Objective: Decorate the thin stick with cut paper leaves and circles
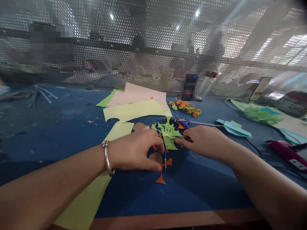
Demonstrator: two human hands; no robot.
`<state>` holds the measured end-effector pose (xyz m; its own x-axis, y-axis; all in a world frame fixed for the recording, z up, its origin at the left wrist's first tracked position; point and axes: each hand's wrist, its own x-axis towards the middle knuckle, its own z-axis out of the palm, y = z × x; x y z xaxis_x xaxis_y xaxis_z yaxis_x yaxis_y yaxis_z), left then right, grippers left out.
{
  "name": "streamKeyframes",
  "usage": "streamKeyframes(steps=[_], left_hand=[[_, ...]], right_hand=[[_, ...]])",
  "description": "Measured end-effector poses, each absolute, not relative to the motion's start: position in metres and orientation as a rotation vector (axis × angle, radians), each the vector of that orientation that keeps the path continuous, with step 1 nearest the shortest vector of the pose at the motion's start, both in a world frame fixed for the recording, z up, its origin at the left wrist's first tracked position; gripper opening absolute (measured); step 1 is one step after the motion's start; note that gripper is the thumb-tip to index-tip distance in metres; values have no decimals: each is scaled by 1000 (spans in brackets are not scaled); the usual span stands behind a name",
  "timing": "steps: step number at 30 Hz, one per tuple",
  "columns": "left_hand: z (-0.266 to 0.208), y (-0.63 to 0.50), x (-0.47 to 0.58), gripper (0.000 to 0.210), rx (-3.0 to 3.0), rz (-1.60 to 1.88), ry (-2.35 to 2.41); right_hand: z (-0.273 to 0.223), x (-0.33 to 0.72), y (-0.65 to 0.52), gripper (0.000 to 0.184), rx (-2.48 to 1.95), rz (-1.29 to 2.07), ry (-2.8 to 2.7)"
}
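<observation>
My left hand [136, 148] is open on the blue table, its thumb and fingers curved apart beside a brown round piece [155, 157]. A slim dark blue pen [165, 156] lies just right of its fingertips. Orange paper scraps [161, 179] are scattered below. My right hand [203, 140] has its fingers closed at the right edge of a pile of green paper leaf cut-outs [166, 130]; what they pinch is hidden. Under the pile is a green paper strip [171, 144]. Behind it lies a blue-handled tool [181, 122], partly covered.
Pink paper [144, 92] and yellow sheets [131, 110] lie behind my left hand. Orange and green paper flowers [187, 107] sit at the back. Light blue paper [235, 128] and a magenta power strip [285, 155] are on the right. A perforated metal screen [155, 64] closes the far side.
</observation>
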<state>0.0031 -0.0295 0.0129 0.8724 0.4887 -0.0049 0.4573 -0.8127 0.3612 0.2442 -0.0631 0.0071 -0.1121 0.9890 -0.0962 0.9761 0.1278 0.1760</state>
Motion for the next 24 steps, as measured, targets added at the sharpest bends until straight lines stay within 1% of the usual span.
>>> streamKeyframes(steps=[3, 9, 14, 16, 18, 21, 24], left_hand=[[14, -34, 4, 31, 2693, 51, 660], [15, -27, 5, 25, 2585, 34, 716], [14, -21, 6, 11, 2431, 148, 739], [14, -13, 3, 15, 2340, 250, 779], [12, -2, -2, 20, 2302, 366, 916], [9, 8, -7, 23, 2469, 510, 1129], [7, 1, -6, 25, 2662, 480, 1084]], right_hand=[[7, 244, -63, 54, 1956, 95, 2208], [8, 243, -64, 54, 1962, 74, 2199], [8, 243, -64, 53, 1972, 83, 2203], [8, 243, -63, 55, 1972, 75, 2201], [8, 243, -63, 55, 1970, 70, 2201], [9, 243, -64, 55, 1969, 59, 2200], [9, 242, -65, 54, 1974, 49, 2202]])
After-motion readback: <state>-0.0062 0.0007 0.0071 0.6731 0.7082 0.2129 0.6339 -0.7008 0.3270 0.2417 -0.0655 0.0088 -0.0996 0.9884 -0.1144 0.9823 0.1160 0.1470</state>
